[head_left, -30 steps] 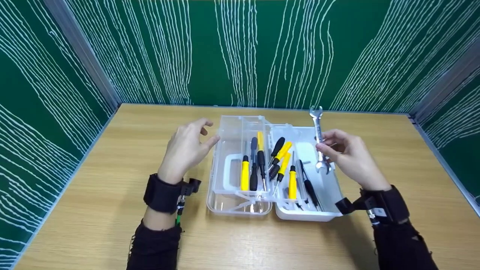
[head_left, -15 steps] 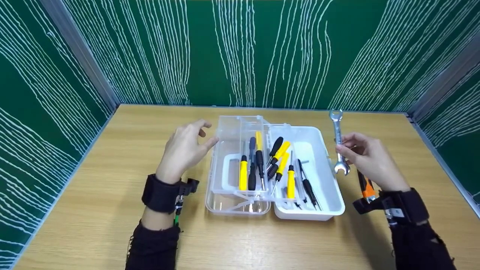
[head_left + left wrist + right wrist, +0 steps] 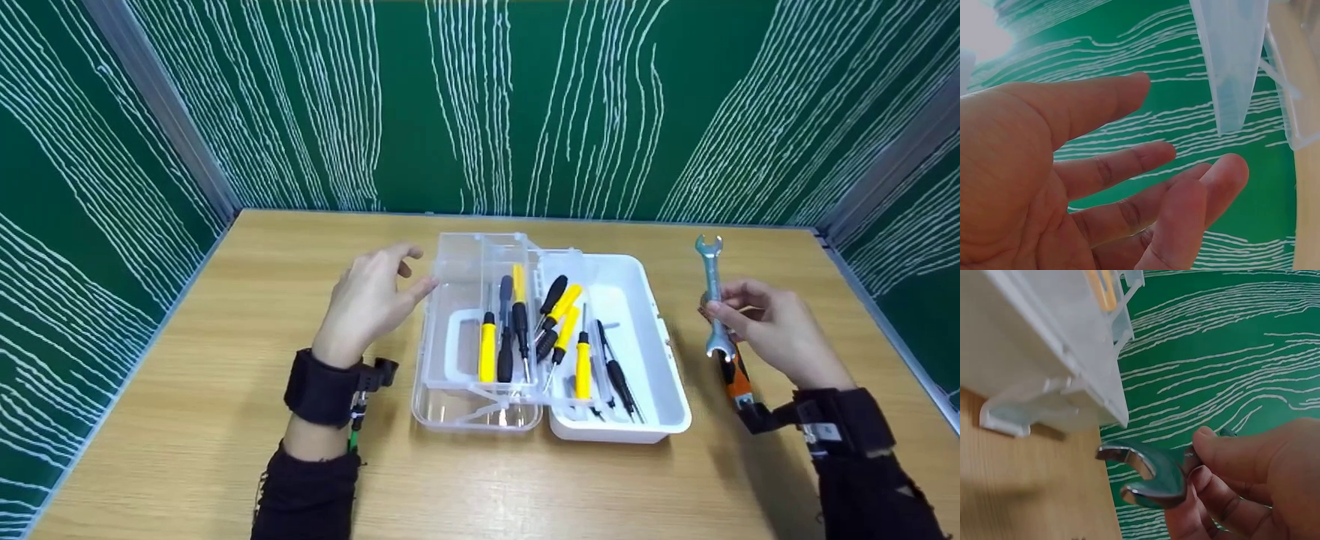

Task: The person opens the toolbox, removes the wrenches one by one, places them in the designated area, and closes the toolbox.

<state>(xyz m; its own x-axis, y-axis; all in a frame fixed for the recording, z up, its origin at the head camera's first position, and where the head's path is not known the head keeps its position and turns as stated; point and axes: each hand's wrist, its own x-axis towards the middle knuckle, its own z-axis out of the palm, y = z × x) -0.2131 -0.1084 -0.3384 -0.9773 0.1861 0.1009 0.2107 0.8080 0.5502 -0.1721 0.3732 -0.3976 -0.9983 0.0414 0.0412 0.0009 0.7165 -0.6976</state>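
Observation:
My right hand (image 3: pixel 780 330) pinches a silver open-end wrench (image 3: pixel 712 292) by its middle, right of the toolbox. One open end of the wrench (image 3: pixel 1154 469) fills the middle of the right wrist view. My left hand (image 3: pixel 373 300) hovers at the left side of the toolbox, fingers relaxed, holding nothing; its palm (image 3: pixel 1010 185) shows in the left wrist view. The toolbox has a white base (image 3: pixel 630 433) and a clear lid (image 3: pixel 457 259) folded out to the left. Yellow and black screwdrivers (image 3: pixel 487 352) lie in its clear trays, several more in the middle.
An orange and black tool (image 3: pixel 736 379) lies on the wooden table (image 3: pixel 480 487) under the right hand, partly hidden by it. Black slim tools (image 3: pixel 619 382) rest inside the white base. Green panels with white wavy lines (image 3: pixel 480 112) stand around the table's back and sides.
My right hand has carried the wrench rightward, from over the white base to beyond its right side. The orange and black tool has come into sight. My left hand has stayed nearly still.

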